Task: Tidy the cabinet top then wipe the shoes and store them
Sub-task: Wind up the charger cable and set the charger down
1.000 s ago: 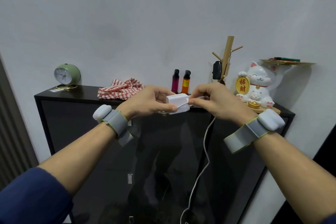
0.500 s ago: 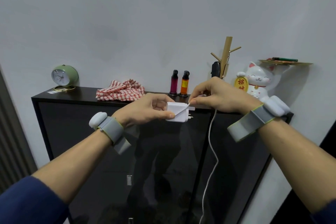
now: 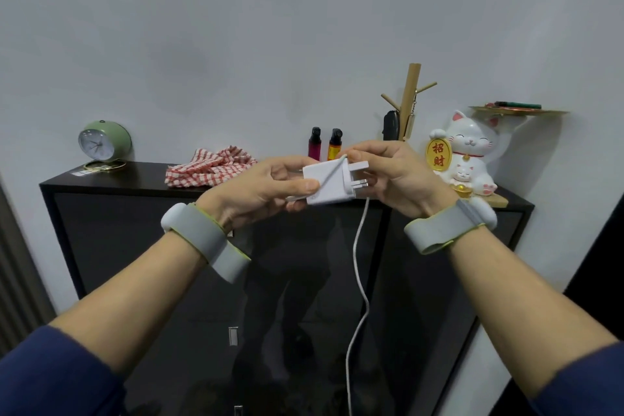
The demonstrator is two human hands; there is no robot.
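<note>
Left hand (image 3: 260, 191) grips white charger plug (image 3: 329, 184); right hand (image 3: 398, 176) pinches its white cable (image 3: 358, 267) above black cabinet (image 3: 111, 179).

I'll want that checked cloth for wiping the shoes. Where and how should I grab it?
Probably pinch the checked cloth at its raised, crumpled middle folds, coming from above and in front: it lies bunched near the front edge of the cabinet top, with nothing on it.
</note>
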